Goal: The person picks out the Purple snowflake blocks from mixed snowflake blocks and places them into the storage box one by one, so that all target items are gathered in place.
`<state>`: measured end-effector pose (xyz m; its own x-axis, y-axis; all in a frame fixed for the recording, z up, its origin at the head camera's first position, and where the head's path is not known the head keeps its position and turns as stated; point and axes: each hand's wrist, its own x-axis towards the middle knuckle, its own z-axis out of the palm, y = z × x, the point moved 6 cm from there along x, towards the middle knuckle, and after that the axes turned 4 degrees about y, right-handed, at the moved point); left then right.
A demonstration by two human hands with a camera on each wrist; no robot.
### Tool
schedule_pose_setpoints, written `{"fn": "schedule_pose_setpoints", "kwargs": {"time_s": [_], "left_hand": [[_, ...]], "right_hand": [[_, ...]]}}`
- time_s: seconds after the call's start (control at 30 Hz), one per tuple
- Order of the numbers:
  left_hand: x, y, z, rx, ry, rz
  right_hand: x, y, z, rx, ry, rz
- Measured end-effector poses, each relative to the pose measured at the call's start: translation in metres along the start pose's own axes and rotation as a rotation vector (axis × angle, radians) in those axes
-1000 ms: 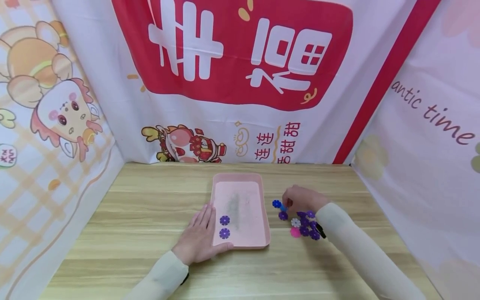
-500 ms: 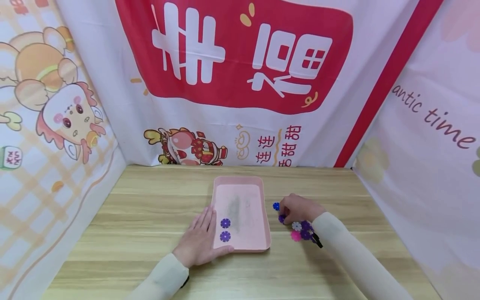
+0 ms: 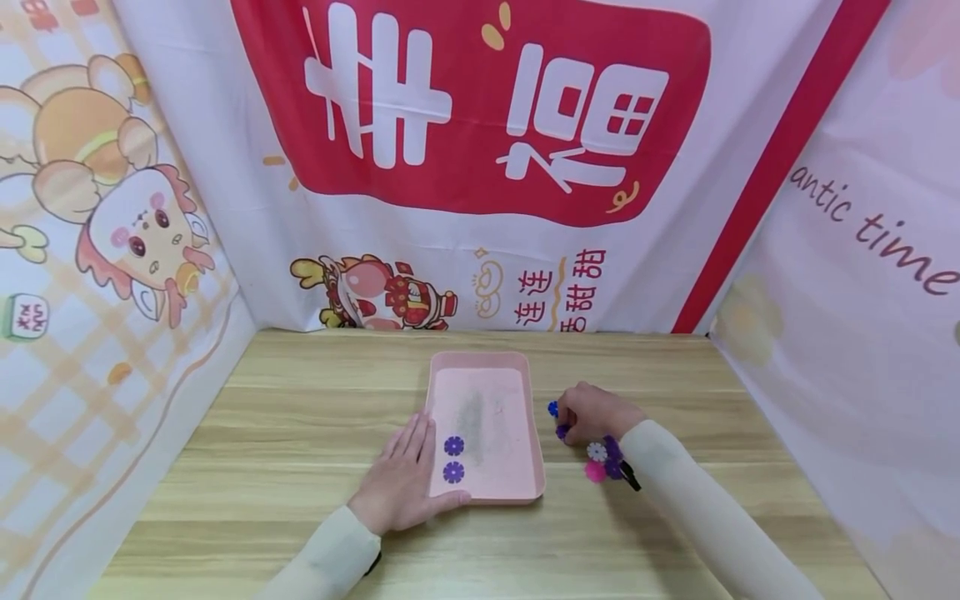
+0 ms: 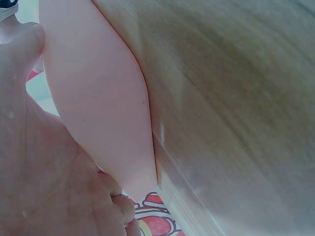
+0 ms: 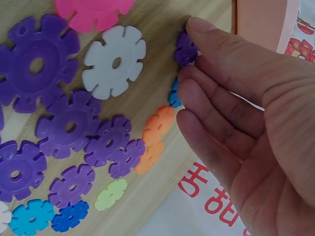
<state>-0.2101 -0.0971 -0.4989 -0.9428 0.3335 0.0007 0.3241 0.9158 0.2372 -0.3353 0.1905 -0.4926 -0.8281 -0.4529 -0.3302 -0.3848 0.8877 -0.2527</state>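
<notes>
In the head view my left hand (image 3: 401, 479) rests with straight fingers along the left wall of the pink tray (image 3: 537, 450), thumb over its near corner. The left wrist view shows that hand against the tray's outer wall (image 4: 98, 88). Two purple snowflake discs (image 3: 453, 446) lie in the tray's left side. To the tray's right, my right hand (image 3: 600, 412) reaches down with thumb and fingers bent. In the right wrist view its thumb and fingers pinch the edge of a purple snowflake disc (image 5: 185, 49); the index fingertip is hidden. A blue disc (image 3: 553, 408) lies just beyond.
Near the right wrist lie a white disc (image 5: 115, 61), a pink disc (image 5: 93, 12), several purple discs (image 5: 69, 125), orange discs (image 5: 157, 125), a yellow-green disc (image 5: 110, 194) and blue ones (image 5: 70, 216). A printed cloth (image 3: 480, 275) hangs behind the wooden table (image 3: 315, 400).
My right hand has come down and toward me from near the blue discs to the purple disc, then held almost still. The left hand stays at the tray.
</notes>
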Motion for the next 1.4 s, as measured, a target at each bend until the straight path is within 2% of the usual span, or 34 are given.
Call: {"fn": "schedule_pose_setpoints", "kwargs": {"time_s": [0.13,0.37,0.6,1.13,1.4], "left_hand": [[0.000,0.000,-0.001,0.006,0.003,0.002],[0.000,0.000,0.000,0.010,-0.005,0.002],[-0.001,0.000,-0.001,0.008,-0.004,-0.001],[0.000,0.000,-0.001,0.003,0.003,0.005],[-0.001,0.000,-0.002,-0.012,0.012,0.006]], "right_hand": [[0.002,0.000,-0.002,0.006,-0.007,0.017],[0.008,-0.002,-0.003,-0.008,0.012,-0.012],[0.011,0.001,-0.002,0.047,-0.010,0.014],[0.011,0.006,0.001,0.054,-0.049,0.082],[0.008,0.010,-0.001,0.068,-0.011,0.026]]}}
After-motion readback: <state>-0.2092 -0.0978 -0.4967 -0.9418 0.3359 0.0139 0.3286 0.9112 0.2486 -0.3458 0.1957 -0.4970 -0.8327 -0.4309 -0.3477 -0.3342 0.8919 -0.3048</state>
